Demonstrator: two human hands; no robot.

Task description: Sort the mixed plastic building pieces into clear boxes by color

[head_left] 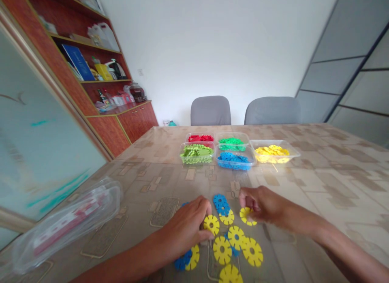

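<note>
A cluster of flat yellow (222,249) and blue (221,202) notched discs lies joined together on the patterned table (319,181) in front of me. My left hand (187,228) rests on the cluster's left side, its fingers pinching a yellow disc (211,224). My right hand (261,204) is curled at the upper right and holds another yellow disc (246,216) just off the cluster's edge. A blue and yellow pair (187,260) pokes out under my left wrist.
Five clear tubs stand further back: red (199,138), dark green (232,143), light green (197,153), blue (234,160) and yellow (272,154) pieces. A clear plastic bag (67,222) lies at the left. Two grey chairs (210,110) face the far edge; a wooden shelf unit (91,72) stands left.
</note>
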